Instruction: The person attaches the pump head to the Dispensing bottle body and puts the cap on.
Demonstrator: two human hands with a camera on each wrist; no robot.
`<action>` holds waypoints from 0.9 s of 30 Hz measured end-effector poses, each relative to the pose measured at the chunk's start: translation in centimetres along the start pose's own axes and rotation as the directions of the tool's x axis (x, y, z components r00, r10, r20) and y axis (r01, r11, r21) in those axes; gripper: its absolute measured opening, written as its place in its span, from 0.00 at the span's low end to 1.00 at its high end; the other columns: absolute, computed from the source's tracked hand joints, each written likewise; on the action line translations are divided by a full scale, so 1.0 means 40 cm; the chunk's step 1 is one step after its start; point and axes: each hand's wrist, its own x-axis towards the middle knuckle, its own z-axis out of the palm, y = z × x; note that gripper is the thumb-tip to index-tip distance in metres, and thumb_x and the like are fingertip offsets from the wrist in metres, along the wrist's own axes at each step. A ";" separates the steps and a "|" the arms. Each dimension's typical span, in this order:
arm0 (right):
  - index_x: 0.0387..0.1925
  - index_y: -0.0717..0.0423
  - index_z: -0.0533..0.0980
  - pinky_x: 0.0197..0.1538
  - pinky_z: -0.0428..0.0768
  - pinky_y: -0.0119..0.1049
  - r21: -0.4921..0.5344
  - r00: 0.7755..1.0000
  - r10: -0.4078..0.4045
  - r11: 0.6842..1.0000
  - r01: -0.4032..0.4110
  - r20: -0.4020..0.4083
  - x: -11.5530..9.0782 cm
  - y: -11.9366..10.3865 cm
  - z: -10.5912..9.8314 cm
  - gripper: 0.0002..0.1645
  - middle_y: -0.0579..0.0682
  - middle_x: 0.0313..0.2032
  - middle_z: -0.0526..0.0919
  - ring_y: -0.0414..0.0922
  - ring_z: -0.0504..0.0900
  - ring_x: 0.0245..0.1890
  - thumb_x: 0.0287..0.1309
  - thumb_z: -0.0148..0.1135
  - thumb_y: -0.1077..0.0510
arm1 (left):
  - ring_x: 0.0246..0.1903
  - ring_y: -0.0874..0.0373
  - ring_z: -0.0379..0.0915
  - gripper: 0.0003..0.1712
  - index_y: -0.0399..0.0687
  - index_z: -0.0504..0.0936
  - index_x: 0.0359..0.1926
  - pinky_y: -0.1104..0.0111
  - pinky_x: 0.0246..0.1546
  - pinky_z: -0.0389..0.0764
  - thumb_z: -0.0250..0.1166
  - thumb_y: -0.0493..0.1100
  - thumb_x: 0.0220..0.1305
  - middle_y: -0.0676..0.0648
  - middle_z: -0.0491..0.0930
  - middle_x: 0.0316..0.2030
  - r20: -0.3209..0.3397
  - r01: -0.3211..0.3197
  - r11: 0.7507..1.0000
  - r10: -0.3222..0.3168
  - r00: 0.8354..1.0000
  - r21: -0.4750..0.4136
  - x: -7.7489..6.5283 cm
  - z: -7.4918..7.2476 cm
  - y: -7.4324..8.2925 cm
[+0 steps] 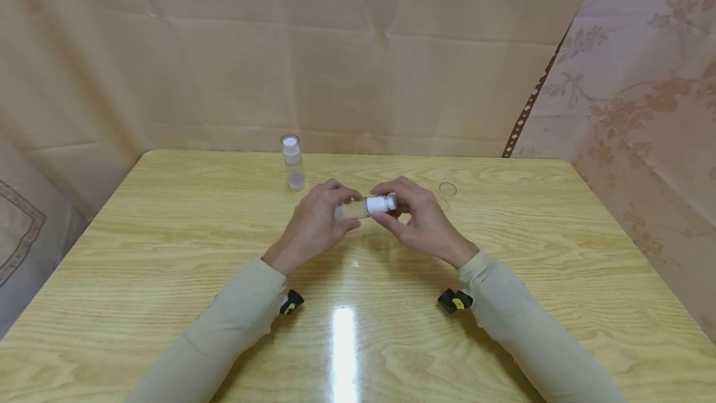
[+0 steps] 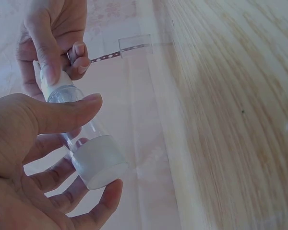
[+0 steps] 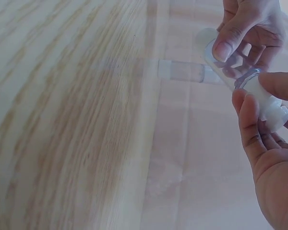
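Above the middle of the table, both hands hold one small clear pump bottle [image 1: 353,210], tilted nearly on its side. Its white base [image 2: 101,163] points left, and its white pump top [image 1: 380,204] points right. The left hand [image 1: 316,219] grips the clear body between thumb and fingers. At the other end, the right hand [image 1: 422,222] pinches the white collar [image 3: 258,91] with thumb and fingertips. The pump's white head [image 3: 274,118] shows by the right palm. Parts of the body are hidden behind the fingers.
A second clear bottle with a white pump top [image 1: 294,163] stands upright at the back left of the wooden table [image 1: 168,235]. A clear cylindrical cap [image 2: 135,46] stands beyond the right hand. Beige curtains [image 1: 335,67] hang behind the table's far edge.
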 end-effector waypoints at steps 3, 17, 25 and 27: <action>0.53 0.58 0.79 0.40 0.85 0.38 -0.006 1.000 0.012 1.000 -0.012 0.004 0.000 0.000 0.000 0.16 0.50 0.44 0.80 0.42 0.81 0.39 0.64 0.69 0.63 | 0.44 0.48 0.77 0.22 0.42 0.86 0.52 0.56 0.41 0.80 0.79 0.38 0.56 0.43 0.81 0.45 0.003 -0.001 1.000 0.001 1.000 -0.002 -0.001 0.000 0.000; 0.52 0.58 0.80 0.38 0.85 0.35 -0.009 0.999 -0.019 1.000 0.019 -0.038 0.002 0.003 0.004 0.15 0.51 0.42 0.83 0.41 0.83 0.35 0.64 0.69 0.63 | 0.44 0.49 0.76 0.22 0.43 0.86 0.52 0.55 0.42 0.79 0.78 0.39 0.57 0.43 0.81 0.45 0.007 -0.007 1.000 0.007 1.000 -0.007 -0.003 0.002 -0.002; 0.49 0.56 0.81 0.34 0.84 0.36 -0.011 0.999 -0.038 0.999 0.037 -0.035 0.002 0.002 0.004 0.13 0.49 0.45 0.81 0.42 0.78 0.34 0.63 0.70 0.63 | 0.44 0.49 0.77 0.22 0.43 0.86 0.52 0.56 0.41 0.80 0.78 0.39 0.56 0.44 0.80 0.45 -0.002 -0.010 1.000 0.010 1.000 -0.008 -0.001 0.001 -0.001; 0.49 0.56 0.81 0.35 0.84 0.36 -0.015 0.999 -0.031 0.999 0.030 -0.034 0.002 0.001 0.004 0.14 0.49 0.46 0.81 0.42 0.79 0.35 0.63 0.70 0.63 | 0.44 0.49 0.77 0.22 0.43 0.86 0.52 0.56 0.41 0.80 0.78 0.39 0.56 0.45 0.80 0.45 -0.005 -0.011 1.000 0.011 1.000 -0.005 -0.001 0.001 -0.002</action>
